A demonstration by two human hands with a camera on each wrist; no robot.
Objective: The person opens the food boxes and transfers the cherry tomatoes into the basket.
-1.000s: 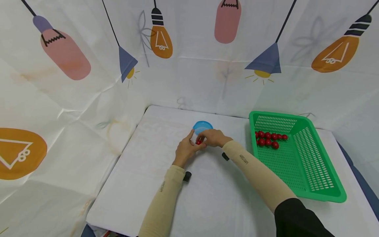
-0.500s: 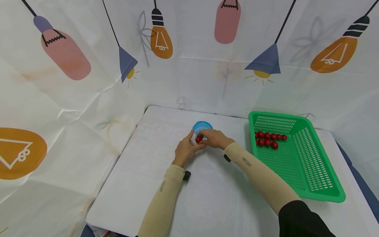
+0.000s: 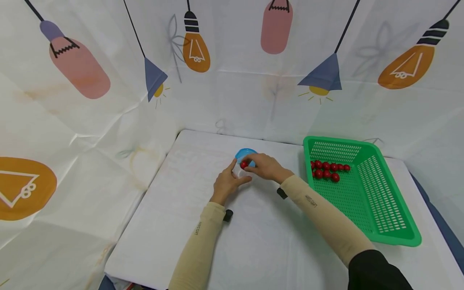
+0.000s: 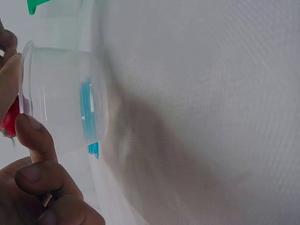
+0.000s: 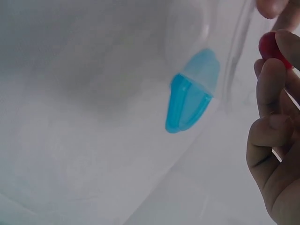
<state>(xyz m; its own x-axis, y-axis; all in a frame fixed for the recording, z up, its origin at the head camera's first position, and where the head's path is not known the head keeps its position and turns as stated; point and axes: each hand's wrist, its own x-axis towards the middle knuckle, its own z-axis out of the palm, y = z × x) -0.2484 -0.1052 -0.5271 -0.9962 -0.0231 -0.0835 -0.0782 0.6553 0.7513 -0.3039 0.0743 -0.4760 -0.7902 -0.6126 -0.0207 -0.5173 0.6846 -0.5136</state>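
A small clear plastic cup (image 4: 61, 98) stands on the white table, its rim toward the hands. My left hand (image 3: 225, 185) holds it near the rim, thumb and index finger spread around it in the head view. My right hand (image 3: 267, 167) pinches a red cherry tomato (image 3: 244, 164) between thumb and fingers, just above the cup. The tomato shows beside the cup rim in the left wrist view and between the fingertips in the right wrist view (image 5: 272, 49). Directly behind the cup lies a blue lid (image 3: 245, 153). The cup's inside is mostly hidden by the hands in the head view.
A green plastic basket (image 3: 400, 201) stands at the right of the table. Several cherry tomatoes (image 3: 326, 174) lie in its far left part. A patterned cloth wall (image 3: 239, 104) rises behind and to the left of the table (image 3: 163, 225).
The right hand has lifted the cherry tomato upward from low between the hands to above the cup, and drawn slightly to the right. The left hand has stayed nearly still at the cup.
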